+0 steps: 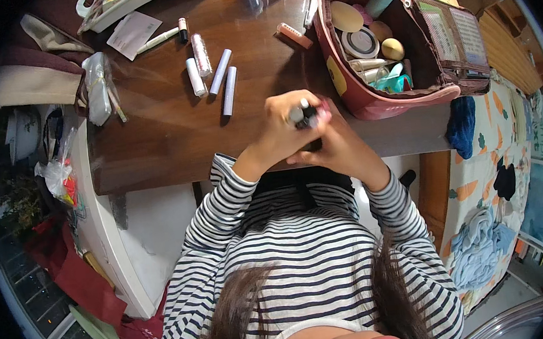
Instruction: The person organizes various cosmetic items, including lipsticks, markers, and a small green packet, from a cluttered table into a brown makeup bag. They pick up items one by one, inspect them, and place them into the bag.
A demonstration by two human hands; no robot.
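My left hand [277, 121] and my right hand [341, 140] meet above the table's near edge, in front of my body. Between them are small cosmetic tubes [303, 114], black with a pale, silvery end, blurred. My left fingers curl around these tubes. A pink patch shows beside them at my right fingertips; whether it is a tube or nails is unclear. The fingers hide much of what is held. Left of my hands, two lilac tubes [229, 91] lie on the brown wooden table [164, 144], beside a white-capped tube [195, 77] and a clear patterned tube [201, 55].
An open pink cosmetics bag [391, 105] stands right of my hands, holding sponges, a round compact and tubes. A brown-pink tube [294, 35] lies beside it. Farther left are a pink-capped black tube [183, 30], a white pen [158, 40], a card [134, 34] and a plastic-wrapped pack [98, 90].
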